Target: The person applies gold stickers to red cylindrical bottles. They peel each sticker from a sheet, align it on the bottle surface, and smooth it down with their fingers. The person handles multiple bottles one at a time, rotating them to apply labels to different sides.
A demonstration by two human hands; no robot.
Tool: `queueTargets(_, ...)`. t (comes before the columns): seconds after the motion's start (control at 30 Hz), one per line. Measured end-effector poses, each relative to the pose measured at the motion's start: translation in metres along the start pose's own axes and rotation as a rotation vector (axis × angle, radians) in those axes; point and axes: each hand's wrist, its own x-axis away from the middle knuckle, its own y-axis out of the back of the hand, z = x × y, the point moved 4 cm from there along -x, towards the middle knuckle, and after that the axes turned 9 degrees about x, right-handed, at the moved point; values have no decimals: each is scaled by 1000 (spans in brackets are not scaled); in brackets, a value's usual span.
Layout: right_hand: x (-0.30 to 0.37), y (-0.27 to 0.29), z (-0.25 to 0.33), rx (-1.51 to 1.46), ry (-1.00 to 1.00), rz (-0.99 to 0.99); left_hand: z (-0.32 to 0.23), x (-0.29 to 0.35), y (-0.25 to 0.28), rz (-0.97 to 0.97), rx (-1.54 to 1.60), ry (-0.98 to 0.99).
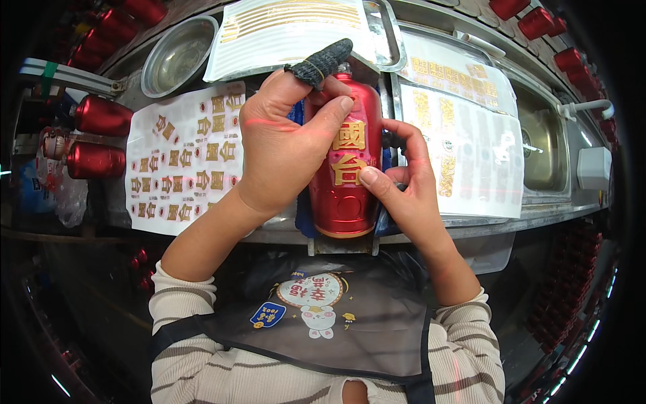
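Observation:
A shiny red bottle (346,214) lies before me in a blue-lined holder, with its neck pointing away. Two raised gold character stickers (348,137) sit one above the other on its front. My left hand (286,138) bends over the upper left side, its thumb pressed to the bottle's shoulder. A dark knitted finger cover, banded with elastic, wraps its index finger, which reaches across the neck. My right hand (410,178) grips the right side, with the thumb on the edge of the lower gold sticker. Its other fingertips are partly hidden beside the bottle.
Gold sticker sheets lie left (155,182), right (484,151) and at the back (289,37). A round metal bowl (180,57) stands at back left, near several red bottles (97,160). On the right are a metal sink (546,145) and its tap (592,108).

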Motion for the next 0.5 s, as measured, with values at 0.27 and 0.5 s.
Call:
queueTargets(0.27,2,2,5,12,-31,4,8,2,9,-147,93,61)
queueTargets(0.5,3,8,39,538,455,-87,2,63,2,97,302,436)
